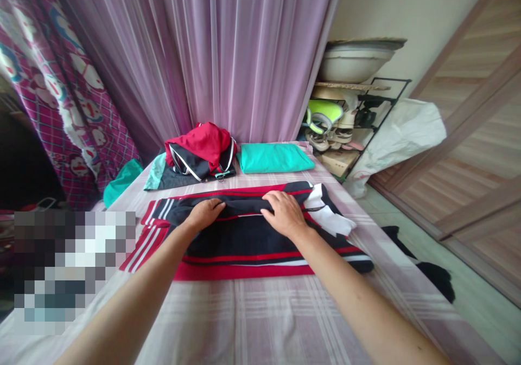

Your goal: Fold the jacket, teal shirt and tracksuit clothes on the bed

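Observation:
A navy, red and white track jacket (pixel 248 243) lies folded lengthwise on the bed. Its striped red-and-white ribbing (pixel 143 245) is at the left and its white collar (pixel 331 216) at the right. My left hand (pixel 207 213) is closed on the dark upper layer near the striped end, thumb lying along the fabric. On the same layer, closer to the collar, rests my right hand (pixel 284 213), its thumb and fingers apart. The undersides of both hands are hidden.
Behind the jacket sit a crumpled red and navy garment (pixel 203 145) and a folded turquoise cloth (pixel 277 158). Purple curtains (pixel 252 56) hang beyond the bed. A rack (pixel 393 102) with shoes and a basin (pixel 358 61) stands at right, beside a white bag (pixel 402 137).

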A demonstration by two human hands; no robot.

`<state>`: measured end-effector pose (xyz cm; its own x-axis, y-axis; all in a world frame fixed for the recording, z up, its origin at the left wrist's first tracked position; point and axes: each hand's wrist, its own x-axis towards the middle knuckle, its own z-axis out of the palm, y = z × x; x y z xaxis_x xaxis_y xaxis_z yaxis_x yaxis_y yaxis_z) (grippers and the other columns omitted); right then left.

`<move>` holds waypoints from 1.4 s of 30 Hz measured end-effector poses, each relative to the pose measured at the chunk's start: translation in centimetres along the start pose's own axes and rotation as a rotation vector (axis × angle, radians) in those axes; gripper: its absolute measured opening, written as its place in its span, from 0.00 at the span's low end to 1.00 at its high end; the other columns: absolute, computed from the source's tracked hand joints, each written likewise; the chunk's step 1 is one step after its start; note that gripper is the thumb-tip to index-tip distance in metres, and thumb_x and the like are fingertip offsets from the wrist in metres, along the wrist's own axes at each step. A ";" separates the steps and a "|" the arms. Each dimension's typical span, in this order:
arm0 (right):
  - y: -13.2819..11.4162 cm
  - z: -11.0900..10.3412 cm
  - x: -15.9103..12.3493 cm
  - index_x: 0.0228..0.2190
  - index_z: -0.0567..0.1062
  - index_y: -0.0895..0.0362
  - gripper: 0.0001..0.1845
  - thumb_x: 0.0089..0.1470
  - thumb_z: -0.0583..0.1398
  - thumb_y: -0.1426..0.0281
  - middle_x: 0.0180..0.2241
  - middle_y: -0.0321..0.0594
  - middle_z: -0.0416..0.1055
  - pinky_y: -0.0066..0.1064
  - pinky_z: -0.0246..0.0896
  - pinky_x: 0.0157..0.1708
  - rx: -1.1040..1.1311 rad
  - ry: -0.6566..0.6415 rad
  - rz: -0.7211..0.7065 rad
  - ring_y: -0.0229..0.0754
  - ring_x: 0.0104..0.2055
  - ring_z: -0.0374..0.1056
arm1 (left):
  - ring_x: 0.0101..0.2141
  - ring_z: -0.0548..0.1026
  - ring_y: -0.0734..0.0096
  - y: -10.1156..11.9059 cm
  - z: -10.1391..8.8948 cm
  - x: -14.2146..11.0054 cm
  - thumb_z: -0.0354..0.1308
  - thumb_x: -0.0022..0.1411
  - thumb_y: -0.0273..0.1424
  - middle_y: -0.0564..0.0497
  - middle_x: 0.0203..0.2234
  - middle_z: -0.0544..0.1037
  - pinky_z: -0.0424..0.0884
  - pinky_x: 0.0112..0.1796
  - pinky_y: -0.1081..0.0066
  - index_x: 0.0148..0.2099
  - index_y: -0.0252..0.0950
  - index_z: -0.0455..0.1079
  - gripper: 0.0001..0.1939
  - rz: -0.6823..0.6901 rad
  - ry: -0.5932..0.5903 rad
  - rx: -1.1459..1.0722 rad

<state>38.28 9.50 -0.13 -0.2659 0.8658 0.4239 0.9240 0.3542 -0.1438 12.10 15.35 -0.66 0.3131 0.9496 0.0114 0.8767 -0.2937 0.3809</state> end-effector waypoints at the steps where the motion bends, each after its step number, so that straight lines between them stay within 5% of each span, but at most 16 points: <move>1: -0.6 0.1 0.0 0.49 0.73 0.55 0.18 0.57 0.61 0.64 0.51 0.48 0.71 0.41 0.57 0.51 -0.046 -0.015 -0.035 0.51 0.52 0.65 | 0.36 0.78 0.61 0.0 0.0 0.0 0.45 0.66 0.41 0.47 0.33 0.81 0.70 0.40 0.68 0.39 0.38 0.76 0.20 -0.004 0.000 -0.008; 5: -2.8 0.9 1.2 0.48 0.71 0.58 0.20 0.58 0.61 0.60 0.50 0.53 0.70 0.44 0.55 0.48 -0.183 -0.082 -0.008 0.54 0.50 0.64 | 0.34 0.77 0.62 0.0 -0.1 0.0 0.45 0.66 0.42 0.48 0.29 0.80 0.69 0.38 0.68 0.36 0.38 0.75 0.20 -0.004 -0.008 -0.057; 9: -3.9 1.3 2.8 0.46 0.73 0.58 0.13 0.64 0.52 0.70 0.45 0.53 0.72 0.42 0.53 0.45 -0.238 -0.138 0.054 0.52 0.47 0.65 | 0.32 0.76 0.64 -0.1 0.0 -0.3 0.46 0.66 0.42 0.50 0.27 0.78 0.68 0.36 0.69 0.34 0.38 0.74 0.19 -0.013 0.000 -0.103; 12: -3.6 0.8 3.1 0.47 0.73 0.58 0.18 0.65 0.46 0.75 0.44 0.52 0.73 0.41 0.53 0.44 -0.255 -0.156 0.083 0.51 0.46 0.66 | 0.32 0.76 0.64 -0.3 0.1 -0.4 0.46 0.66 0.43 0.50 0.26 0.77 0.67 0.37 0.70 0.33 0.38 0.73 0.20 -0.014 -0.002 -0.107; 18: -1.3 -0.7 1.5 0.47 0.75 0.56 0.16 0.63 0.51 0.74 0.46 0.49 0.74 0.38 0.54 0.45 -0.215 -0.023 0.114 0.49 0.48 0.65 | 0.34 0.77 0.62 -0.6 0.3 0.0 0.46 0.64 0.44 0.50 0.27 0.78 0.68 0.38 0.68 0.32 0.38 0.73 0.21 -0.057 -0.017 -0.207; 21: -1.5 -0.5 0.9 0.41 0.79 0.54 0.15 0.64 0.52 0.72 0.47 0.47 0.74 0.39 0.57 0.46 -0.213 -0.029 -0.057 0.48 0.48 0.65 | 0.35 0.78 0.60 -0.7 0.4 0.2 0.45 0.64 0.45 0.49 0.28 0.79 0.70 0.38 0.68 0.32 0.37 0.74 0.22 -0.075 -0.023 -0.236; 25: -2.9 1.1 1.2 0.46 0.78 0.50 0.16 0.63 0.54 0.73 0.63 0.43 0.64 0.48 0.52 0.59 -0.248 -0.044 -0.306 0.50 0.64 0.55 | 0.38 0.79 0.59 -0.7 0.3 0.4 0.45 0.64 0.46 0.47 0.33 0.82 0.71 0.41 0.67 0.35 0.37 0.75 0.23 -0.088 -0.028 -0.267; 30: -3.5 2.8 3.0 0.51 0.76 0.56 0.22 0.60 0.51 0.78 0.69 0.43 0.52 0.54 0.37 0.68 -0.314 -0.112 -0.311 0.49 0.72 0.41 | 0.41 0.79 0.56 -0.8 0.3 0.6 0.46 0.63 0.46 0.45 0.36 0.83 0.72 0.43 0.66 0.37 0.36 0.77 0.23 -0.106 -0.009 -0.264; 35: -2.4 1.5 3.8 0.53 0.76 0.51 0.27 0.55 0.52 0.79 0.65 0.39 0.60 0.57 0.29 0.69 -0.392 -0.100 -0.332 0.51 0.72 0.41 | 0.39 0.79 0.58 -0.7 0.4 0.4 0.46 0.64 0.46 0.47 0.33 0.83 0.72 0.41 0.66 0.37 0.36 0.78 0.23 -0.100 0.000 -0.234; 39: -0.8 -1.6 3.6 0.44 0.80 0.56 0.20 0.57 0.53 0.77 0.61 0.50 0.66 0.60 0.42 0.64 -0.393 -0.109 -0.165 0.58 0.67 0.51 | 0.35 0.79 0.60 -0.5 0.3 0.4 0.45 0.65 0.44 0.48 0.29 0.81 0.72 0.38 0.68 0.34 0.37 0.76 0.23 -0.088 0.002 -0.194; 42: 0.8 -3.0 3.3 0.42 0.80 0.57 0.14 0.57 0.58 0.72 0.53 0.52 0.73 0.50 0.57 0.56 -0.253 -0.188 0.075 0.55 0.57 0.66 | 0.37 0.79 0.58 -0.3 0.2 0.6 0.47 0.65 0.42 0.46 0.31 0.81 0.71 0.39 0.67 0.34 0.36 0.76 0.21 -0.086 0.023 -0.142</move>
<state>38.98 11.57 3.80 -0.2190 0.9445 0.2450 0.9756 0.2084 0.0687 12.12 16.00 -0.97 0.2295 0.9733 -0.0060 0.8390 -0.1947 0.5080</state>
